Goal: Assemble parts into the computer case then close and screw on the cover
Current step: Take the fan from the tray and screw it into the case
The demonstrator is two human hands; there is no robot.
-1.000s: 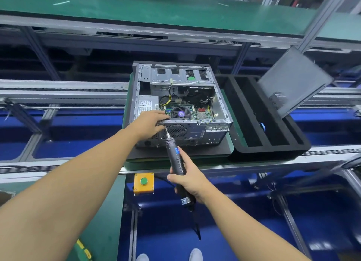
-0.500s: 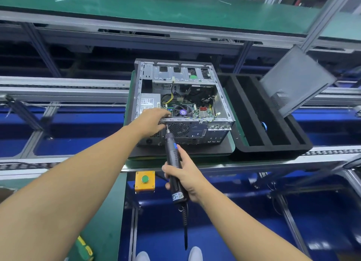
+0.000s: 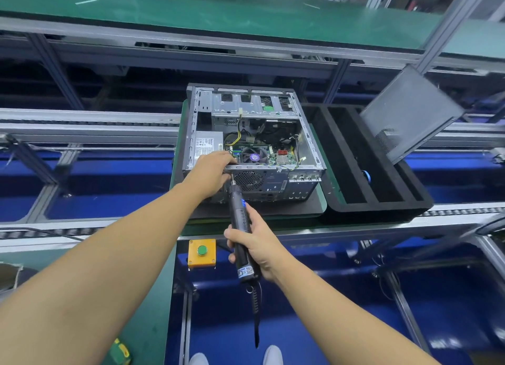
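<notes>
An open grey computer case [image 3: 254, 146] lies on its side on a green pallet, with its motherboard, fan and power supply showing. My left hand [image 3: 211, 170] grips the case's near top rail at the left of the rear fan grille. My right hand [image 3: 252, 244] is closed around a black electric screwdriver [image 3: 239, 222]. The driver's tip points up at the rear panel, just under my left fingers. The grey side cover [image 3: 410, 116] leans tilted at the right, resting on the black foam tray.
A black foam tray [image 3: 382, 209] with long slots sits right of the case, a blue item inside it. A yellow box with a green button [image 3: 202, 252] hangs below the conveyor rail. Metal conveyor rails run left and right. A green shelf spans the top.
My right hand has slid lower on the screwdriver while the tip stays at the rear panel. My left hand holds the same spot on the case.
</notes>
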